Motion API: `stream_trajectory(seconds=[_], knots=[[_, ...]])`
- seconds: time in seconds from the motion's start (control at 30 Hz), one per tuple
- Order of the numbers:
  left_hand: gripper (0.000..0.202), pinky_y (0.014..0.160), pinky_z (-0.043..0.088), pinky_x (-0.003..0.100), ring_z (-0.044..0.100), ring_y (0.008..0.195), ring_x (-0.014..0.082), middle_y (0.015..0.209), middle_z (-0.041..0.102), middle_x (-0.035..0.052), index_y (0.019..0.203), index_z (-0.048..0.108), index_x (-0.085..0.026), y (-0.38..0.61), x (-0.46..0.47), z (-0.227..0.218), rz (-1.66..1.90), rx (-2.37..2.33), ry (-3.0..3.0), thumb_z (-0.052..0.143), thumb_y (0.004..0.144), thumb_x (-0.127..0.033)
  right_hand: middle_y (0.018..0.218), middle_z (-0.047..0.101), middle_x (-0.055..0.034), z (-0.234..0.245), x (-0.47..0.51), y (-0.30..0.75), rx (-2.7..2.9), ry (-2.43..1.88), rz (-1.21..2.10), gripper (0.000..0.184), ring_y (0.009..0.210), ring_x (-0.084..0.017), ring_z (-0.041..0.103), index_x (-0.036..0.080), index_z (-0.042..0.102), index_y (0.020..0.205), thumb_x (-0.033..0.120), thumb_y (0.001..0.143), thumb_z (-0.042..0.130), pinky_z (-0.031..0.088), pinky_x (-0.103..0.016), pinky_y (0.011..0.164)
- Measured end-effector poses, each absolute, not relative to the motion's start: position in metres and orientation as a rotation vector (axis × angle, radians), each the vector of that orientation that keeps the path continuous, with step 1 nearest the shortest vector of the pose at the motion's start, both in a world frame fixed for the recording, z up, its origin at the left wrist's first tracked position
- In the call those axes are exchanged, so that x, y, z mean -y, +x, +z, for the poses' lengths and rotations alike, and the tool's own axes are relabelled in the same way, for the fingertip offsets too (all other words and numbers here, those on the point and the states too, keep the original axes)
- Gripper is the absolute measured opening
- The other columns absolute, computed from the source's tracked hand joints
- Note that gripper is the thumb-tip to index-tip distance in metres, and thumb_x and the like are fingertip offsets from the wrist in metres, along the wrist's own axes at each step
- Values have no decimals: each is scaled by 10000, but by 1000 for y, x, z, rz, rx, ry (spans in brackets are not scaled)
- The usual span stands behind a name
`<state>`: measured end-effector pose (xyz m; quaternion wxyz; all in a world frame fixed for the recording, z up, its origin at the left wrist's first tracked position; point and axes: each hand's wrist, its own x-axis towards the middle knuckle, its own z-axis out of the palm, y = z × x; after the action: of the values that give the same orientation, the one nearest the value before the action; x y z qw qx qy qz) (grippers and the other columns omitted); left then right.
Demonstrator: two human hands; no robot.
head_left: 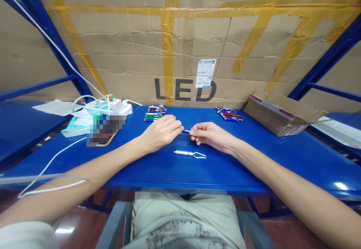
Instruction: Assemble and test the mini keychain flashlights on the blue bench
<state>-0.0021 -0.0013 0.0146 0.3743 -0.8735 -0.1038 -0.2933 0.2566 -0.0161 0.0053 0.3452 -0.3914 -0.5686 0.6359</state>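
Over the middle of the blue table, my left hand and my right hand each pinch one end of a small purple keychain flashlight. The left fingers cover most of its body; the right fingertips close on its other end. A silver keychain flashlight with a metal clip lies flat on the table just in front of my hands, touching neither.
Two piles of coloured keychain flashlights lie at the back, one left of centre, one right of centre. An open cardboard box sits far right. A white power strip, cables and a phone lie at the left. A cardboard wall stands behind.
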Motion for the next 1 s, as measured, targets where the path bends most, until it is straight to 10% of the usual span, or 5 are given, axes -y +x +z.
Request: stream_trajectory(seconds=[0.33,1.0], knots=[[217,840,519,377,652,875,225,1000,759,92,1119,731,-122,-4,-5,8,-799,415,-2411,561,1143,-255,834,746,-17,-4,9,258,1618,-954,1407,473,725,-145,676,184,723,910,557,750,967,572,-311,729],[341,934,540,399,667,992,238,1088,744,113,1229,772,-149,-9,-4,4,-902,679,-2809,511,1164,-357,988,823,-46,0,18,265,2135,-840,390,178,866,-215,741,241,773,1042,338,1081,629,547,-332,841]])
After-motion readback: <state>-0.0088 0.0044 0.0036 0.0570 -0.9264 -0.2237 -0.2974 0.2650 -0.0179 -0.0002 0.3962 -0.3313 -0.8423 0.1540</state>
